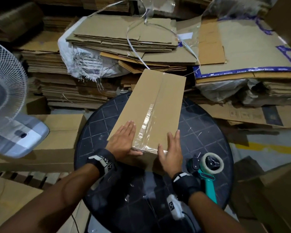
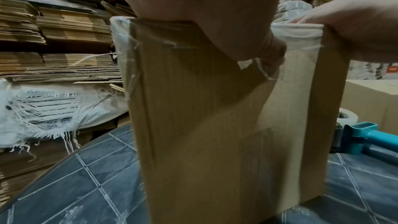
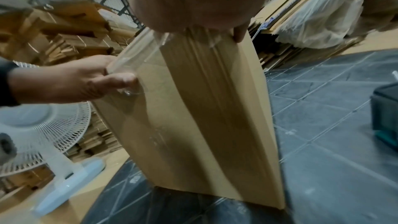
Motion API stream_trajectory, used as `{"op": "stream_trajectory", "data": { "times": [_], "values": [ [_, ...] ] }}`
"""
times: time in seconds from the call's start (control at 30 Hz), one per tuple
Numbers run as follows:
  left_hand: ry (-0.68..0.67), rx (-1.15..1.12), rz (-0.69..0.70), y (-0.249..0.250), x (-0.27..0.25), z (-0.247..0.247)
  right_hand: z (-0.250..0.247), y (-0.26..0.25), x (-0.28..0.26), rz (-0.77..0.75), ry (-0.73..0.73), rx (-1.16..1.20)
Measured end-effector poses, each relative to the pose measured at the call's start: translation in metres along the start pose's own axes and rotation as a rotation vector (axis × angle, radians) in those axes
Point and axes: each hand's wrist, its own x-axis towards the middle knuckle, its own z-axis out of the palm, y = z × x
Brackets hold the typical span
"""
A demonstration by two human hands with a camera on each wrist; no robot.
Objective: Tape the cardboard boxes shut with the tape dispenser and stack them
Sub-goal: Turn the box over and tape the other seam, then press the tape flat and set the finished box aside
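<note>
Clear tape point(image 1: 146, 125) is lying along the near part of the centre seam of the cardboard box point(image 1: 151, 105) and folding over its near edge onto the end face; I am judging the far stretch of the seam to be untaped, though the head view is too soft there to be sure. So this box is looking partly sealed at best, and the stacking is not yet begun. The box is lying flat on the dark round surface point(image 1: 207, 132), its long side running away from me. I am pressing my left hand point(image 1: 123, 140) flat on the top, just left of the tape, fingers straight and together, with the thumb bearing on the tape end over the near edge. My right hand point(image 1: 171, 148) is resting at the near right corner, fingers straight along the top edge and thumb down the end face, gripping nothing. Both hands are spread and apart, with the tape strip between them. The tape dispenser point(image 1: 207, 167) is lying on the surface just right of my right wrist, free of both hands. Stacks of flattened cardboard point(image 1: 121, 39) are piled beyond the box, and a white fan point(image 1: 5, 91) is standing to my left.
</note>
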Motion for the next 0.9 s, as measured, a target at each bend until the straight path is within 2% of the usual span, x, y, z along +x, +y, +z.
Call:
{"op": "stream_trajectory", "data": {
  "times": [0.1,0.17,0.2,0.27,0.3,0.37,0.43,0.53,0.6,0.67,0.7,0.73,0.83,0.9],
  "values": [
    [-0.010,-0.155,0.018,-0.005,-0.001,-0.004,0.000,0.010,0.001,0.000,-0.010,0.049],
    [-0.002,-0.413,0.023,-0.014,-0.003,-0.012,0.002,0.011,-0.001,0.070,0.012,0.132],
    [0.048,-0.587,-0.004,-0.020,-0.004,-0.015,0.002,0.009,-0.003,0.118,0.027,0.193],
    [0.313,-0.831,-0.128,-0.031,-0.006,-0.017,0.002,0.006,-0.008,0.232,0.022,0.361],
    [0.463,-0.865,-0.211,-0.035,-0.006,-0.016,0.003,0.006,-0.010,0.298,0.010,0.450],
    [0.599,-0.902,-0.323,-0.037,-0.004,-0.013,0.004,0.008,-0.016,0.431,-0.010,0.576],
    [0.611,-0.907,-0.343,-0.036,-0.004,-0.007,0.004,0.005,-0.018,0.507,-0.034,0.662],
    [0.649,-0.905,-0.272,-0.037,-0.006,0.004,0.001,-0.003,-0.020,0.560,-0.019,0.716],
    [0.686,-0.932,-0.337,-0.037,-0.009,0.009,0.000,-0.008,-0.022,0.544,0.087,0.507],
    [0.667,-1.083,-0.529,-0.037,-0.011,0.009,0.002,-0.022,-0.023,0.459,0.237,0.148],
    [0.657,-1.155,-0.600,-0.039,-0.010,0.010,0.003,-0.034,-0.022,0.408,0.257,-0.007],
    [0.662,-1.211,-0.640,-0.041,-0.008,0.011,0.007,-0.047,-0.020,0.365,0.220,-0.119],
    [0.684,-1.261,-0.685,-0.047,-0.003,0.007,0.019,-0.076,-0.015,0.287,-0.006,-0.375],
    [0.671,-1.291,-0.695,-0.052,-0.001,-0.002,0.024,-0.078,-0.014,0.283,-0.069,-0.497]
  ]
}}
